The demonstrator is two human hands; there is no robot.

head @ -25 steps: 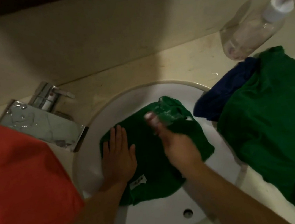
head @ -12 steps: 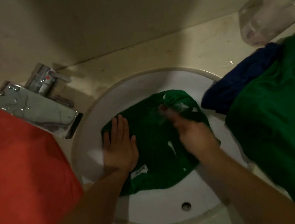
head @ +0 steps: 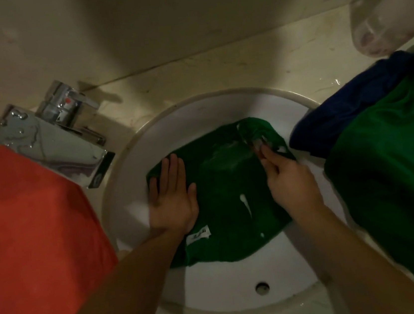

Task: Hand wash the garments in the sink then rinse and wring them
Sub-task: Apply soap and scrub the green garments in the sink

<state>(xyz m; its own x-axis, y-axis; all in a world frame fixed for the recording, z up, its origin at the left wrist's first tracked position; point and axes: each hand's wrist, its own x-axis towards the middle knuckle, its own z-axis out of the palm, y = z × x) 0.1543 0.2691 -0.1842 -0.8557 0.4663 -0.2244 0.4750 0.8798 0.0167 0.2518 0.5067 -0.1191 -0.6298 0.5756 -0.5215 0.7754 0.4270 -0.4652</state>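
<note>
A wet green garment [head: 227, 206] with white soap streaks and a white label lies spread in the round white sink [head: 195, 114]. My left hand [head: 172, 200] presses flat on its left part, fingers together and extended. My right hand [head: 287, 181] rests on its right part, fingertips pinching or rubbing the bunched fabric at the far right corner.
A chrome faucet [head: 53, 141] stands at the sink's left. An orange-red cloth [head: 29, 244] covers the left counter. A blue garment [head: 346, 108] and another green garment [head: 398, 172] lie on the right counter. A clear plastic bottle [head: 389, 17] lies at the top right.
My right hand slid from the garment's middle toward its far right corner. The left hand stayed flat on the cloth. The view drifted so the bottle moved toward the frame edge.
</note>
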